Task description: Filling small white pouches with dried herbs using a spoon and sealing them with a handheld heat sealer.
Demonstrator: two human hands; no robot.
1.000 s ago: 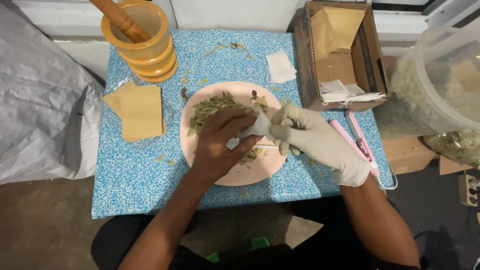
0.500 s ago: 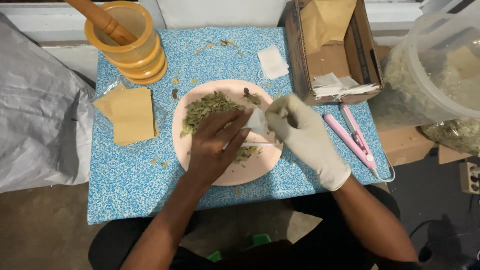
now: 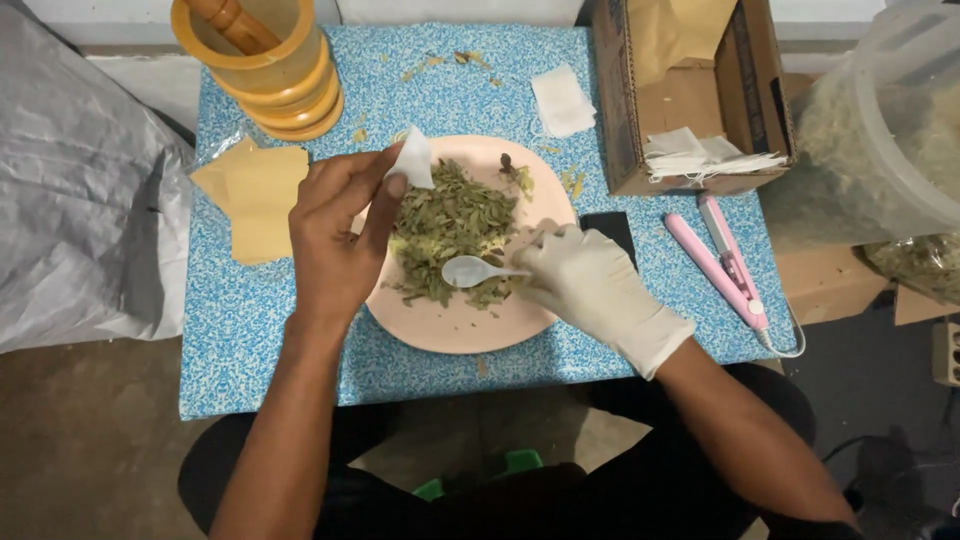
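Note:
A pink plate lies in the middle of the small blue patterned table and carries a heap of dried green leaves. My bare left hand hovers over the plate's left edge and pinches a small white paper sachet between thumb and fingers. My right hand, in a white glove, holds a small white plastic spoon by its handle. The spoon's bowl rests on the leaves near the plate's centre.
A yellow mortar with a wooden pestle stands at the back left. Brown paper envelopes lie left of the plate. A cardboard box with white sachets, a loose sachet, a pink heat sealer and a large clear tub sit to the right.
My hands have separated. The left hand lifted the sachet up and to the left, and the gloved right hand now holds the spoon over the leaves.

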